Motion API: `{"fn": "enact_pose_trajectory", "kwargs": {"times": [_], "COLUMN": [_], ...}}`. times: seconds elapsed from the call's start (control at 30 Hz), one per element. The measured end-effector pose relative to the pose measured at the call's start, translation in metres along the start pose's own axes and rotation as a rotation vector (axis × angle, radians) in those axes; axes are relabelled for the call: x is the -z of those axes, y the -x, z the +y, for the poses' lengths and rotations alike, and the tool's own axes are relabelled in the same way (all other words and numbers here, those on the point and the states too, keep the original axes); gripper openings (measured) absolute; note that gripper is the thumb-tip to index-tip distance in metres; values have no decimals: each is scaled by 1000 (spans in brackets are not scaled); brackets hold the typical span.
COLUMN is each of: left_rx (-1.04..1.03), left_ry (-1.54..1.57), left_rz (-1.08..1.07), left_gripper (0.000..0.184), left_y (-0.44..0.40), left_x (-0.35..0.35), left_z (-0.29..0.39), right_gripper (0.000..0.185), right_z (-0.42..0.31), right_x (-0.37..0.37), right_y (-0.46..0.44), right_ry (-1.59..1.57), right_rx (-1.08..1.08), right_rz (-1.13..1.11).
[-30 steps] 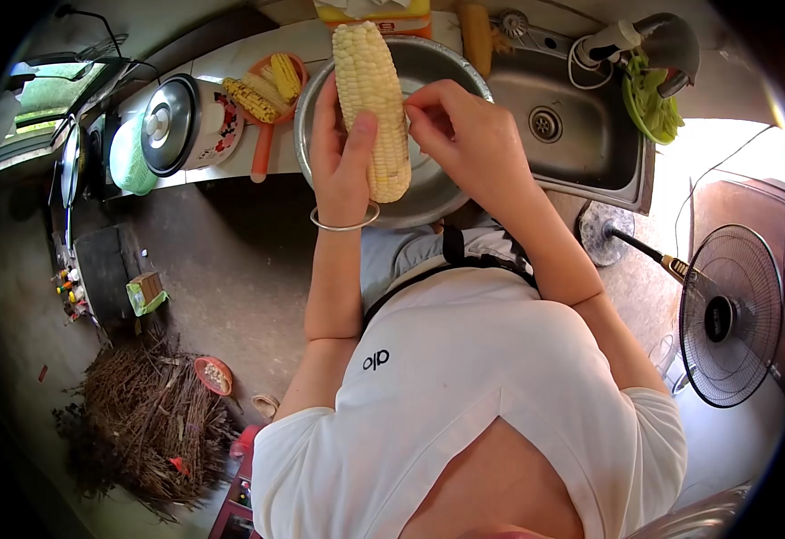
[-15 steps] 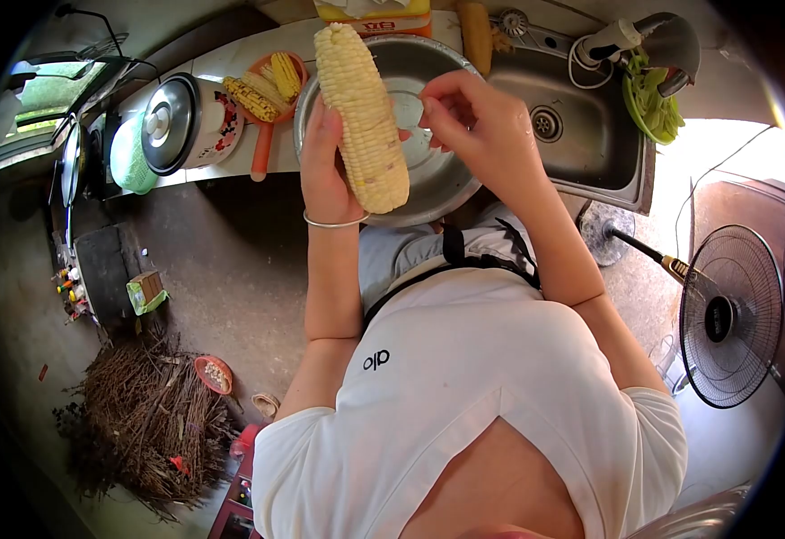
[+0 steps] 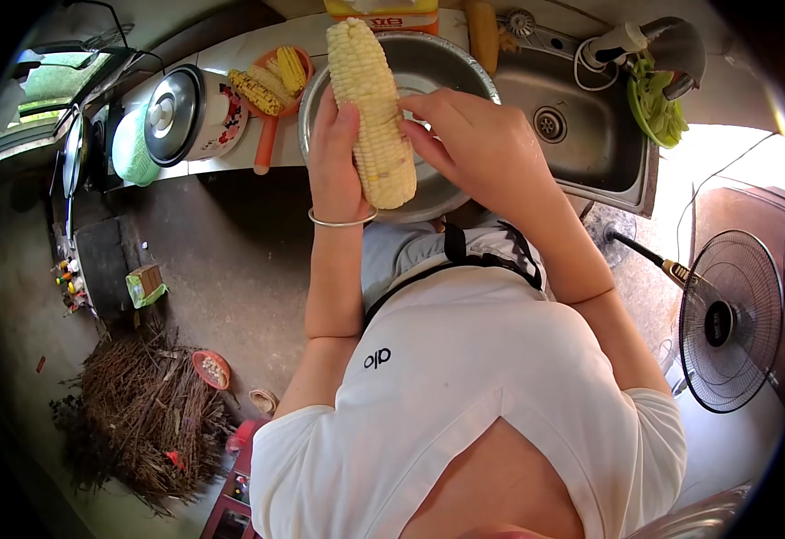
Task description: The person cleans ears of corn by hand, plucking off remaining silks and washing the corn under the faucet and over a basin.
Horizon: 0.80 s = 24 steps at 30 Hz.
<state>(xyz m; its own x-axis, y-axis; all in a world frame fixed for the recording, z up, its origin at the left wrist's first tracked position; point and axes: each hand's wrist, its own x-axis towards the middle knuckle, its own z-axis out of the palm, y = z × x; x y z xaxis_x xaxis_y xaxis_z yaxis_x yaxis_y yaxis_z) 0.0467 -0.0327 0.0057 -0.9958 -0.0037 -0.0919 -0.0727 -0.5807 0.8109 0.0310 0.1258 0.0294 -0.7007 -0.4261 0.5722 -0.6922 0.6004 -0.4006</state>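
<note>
A large pale ear of corn (image 3: 370,112) is held almost upright over a wide metal basin (image 3: 464,67). My left hand (image 3: 334,157) is wrapped round its left side, with the thumb lying across the kernels and a bracelet at the wrist. On the other side, my right hand (image 3: 464,135) has its thumb and bent forefinger close together at the edge of the ear. Its fingertips touch or nearly touch the kernels; whether anything is pinched between them, I cannot make out. The basin's inside is partly hidden behind the ear and both hands.
An orange-handled strainer (image 3: 267,144) with several ears of corn and a lidded pot (image 3: 190,117) stand left of the basin. A steel sink (image 3: 581,135) lies to the right, with a green basket of leaves (image 3: 657,108) beyond. A fan (image 3: 732,319) stands at right.
My right hand has moved left and slightly down, bringing its fingertips to the ear's right edge. The ear and my left hand have shifted slightly right in view.
</note>
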Motion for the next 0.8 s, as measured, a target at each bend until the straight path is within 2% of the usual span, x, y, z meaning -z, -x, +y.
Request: {"fn": "enact_pose_trajectory", "kwargs": {"times": [0.2, 0.37, 0.53, 0.6, 0.73, 0.8], "left_rx": [-114, -228, -201, -190, -102, -71], "left_ry": [-203, -344, -360, -367, -270, -220], "left_rz": [47, 22, 0, -7, 20, 28], "left_gripper": [41, 49, 48, 48, 48, 47], "left_y": [4, 2, 5, 6, 8, 8], "left_x": [0, 2, 4, 4, 1, 1], "left_z": [-2, -5, -6, -6, -3, -2], "right_gripper": [21, 23, 20, 15, 11, 10], "right_z": [-1, -3, 0, 2, 6, 8], "right_x": [1, 0, 3, 5, 4, 5], "right_y": [4, 5, 5, 4, 6, 7], "right_ry": [123, 167, 161, 58, -123, -237], "right_rx": [106, 132, 124, 52, -8, -124], "right_rz": [-54, -84, -149, -221, -174, -162]}}
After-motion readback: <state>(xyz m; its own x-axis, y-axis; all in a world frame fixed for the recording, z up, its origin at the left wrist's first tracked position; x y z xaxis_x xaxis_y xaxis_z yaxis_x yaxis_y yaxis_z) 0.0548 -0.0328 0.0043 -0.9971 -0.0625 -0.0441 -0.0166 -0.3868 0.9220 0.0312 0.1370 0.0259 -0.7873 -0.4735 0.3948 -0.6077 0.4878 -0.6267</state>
